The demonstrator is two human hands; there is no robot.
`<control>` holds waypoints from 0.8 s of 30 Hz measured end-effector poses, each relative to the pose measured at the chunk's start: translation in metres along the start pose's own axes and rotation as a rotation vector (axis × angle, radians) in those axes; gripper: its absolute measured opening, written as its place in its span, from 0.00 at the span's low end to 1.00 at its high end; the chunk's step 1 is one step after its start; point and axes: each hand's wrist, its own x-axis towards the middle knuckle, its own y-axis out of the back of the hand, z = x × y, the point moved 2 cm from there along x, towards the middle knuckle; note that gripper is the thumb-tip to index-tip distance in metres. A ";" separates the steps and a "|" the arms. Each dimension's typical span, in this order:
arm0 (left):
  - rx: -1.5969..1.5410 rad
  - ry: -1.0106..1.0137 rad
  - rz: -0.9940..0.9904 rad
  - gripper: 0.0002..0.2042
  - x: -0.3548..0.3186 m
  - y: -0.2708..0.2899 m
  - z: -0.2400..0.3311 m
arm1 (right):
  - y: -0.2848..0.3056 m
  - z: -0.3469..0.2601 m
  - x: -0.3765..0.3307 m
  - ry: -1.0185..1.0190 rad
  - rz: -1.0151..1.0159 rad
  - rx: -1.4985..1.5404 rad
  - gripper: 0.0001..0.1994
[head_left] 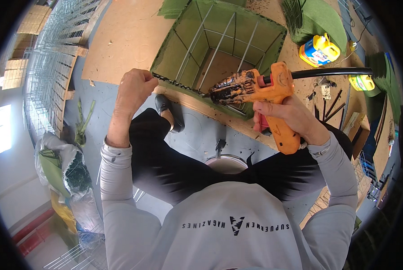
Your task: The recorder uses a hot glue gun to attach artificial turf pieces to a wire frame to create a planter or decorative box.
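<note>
My right hand (296, 118) is wrapped round an orange hot glue gun (280, 90). Its front is smeared with dark glue, and a black glue stick (332, 72) runs out of its back. The nozzle points left, at the near rim of a wire-framed box (190, 38) lined with green sheet. A dark, uneven line of glue (176, 84) lies along that rim. At the rim's left corner, my left hand (137, 86) is closed with thumb and fingers pressed together. Whatever lies between those fingers is hidden.
Wooden boards (116, 49) carry the box. Green sheets (316, 20) are stacked at the far right, near a yellow jug (319, 50). Wire panels (50, 76) lean at the left, above a clear plastic bag (77, 180). Dark sticks (333, 104) lie at the right.
</note>
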 end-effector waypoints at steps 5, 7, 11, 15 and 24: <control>0.056 -0.012 0.031 0.13 -0.002 -0.001 0.000 | 0.006 -0.001 -0.001 -0.038 0.015 -0.094 0.13; 0.091 -0.024 0.056 0.13 -0.004 0.000 0.002 | 0.006 0.001 -0.003 -0.058 0.002 -0.078 0.13; 0.135 -0.085 0.221 0.12 -0.019 0.005 0.025 | 0.004 0.001 -0.002 -0.044 0.003 -0.083 0.12; -0.168 -0.490 0.234 0.05 -0.040 -0.014 0.044 | 0.004 0.000 -0.001 -0.019 0.017 -0.088 0.12; 0.100 -0.653 0.168 0.06 -0.071 -0.043 0.066 | 0.010 -0.001 -0.011 -0.047 0.028 -0.144 0.12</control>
